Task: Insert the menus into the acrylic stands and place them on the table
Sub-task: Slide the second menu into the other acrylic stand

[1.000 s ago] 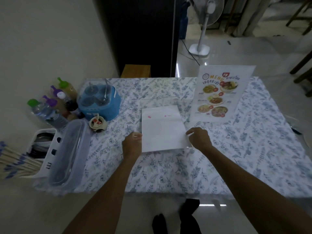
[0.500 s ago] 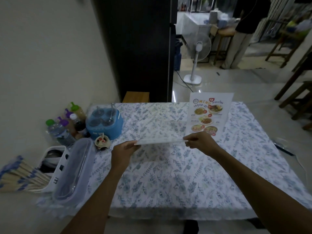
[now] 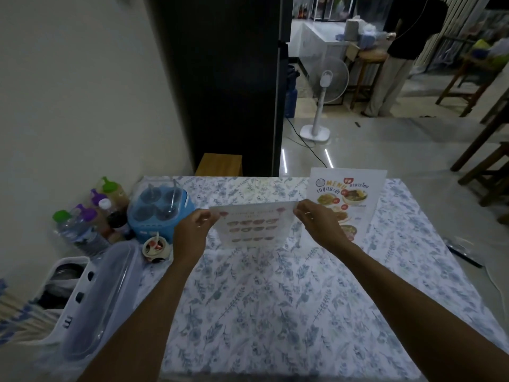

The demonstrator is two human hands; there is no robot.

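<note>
A menu sheet (image 3: 252, 227) is pinched at its upper corners by the left hand (image 3: 190, 235) and right hand (image 3: 321, 226), fingers closed; behind it, a standing menu (image 3: 355, 188) is headed "MENU", with condiment bottles (image 3: 110, 205) on the desk (image 3: 275, 312) at left.

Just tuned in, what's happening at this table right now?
A person holds a menu sheet up by its top corners, left hand on one, right hand on the other, printed side facing them above the floral tablecloth. Another menu already stands upright at the far right. Condiment bottles sit at the left.

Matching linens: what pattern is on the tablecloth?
The tablecloth is white with a blue-grey leaf and floral print, seen in the head view.
</note>
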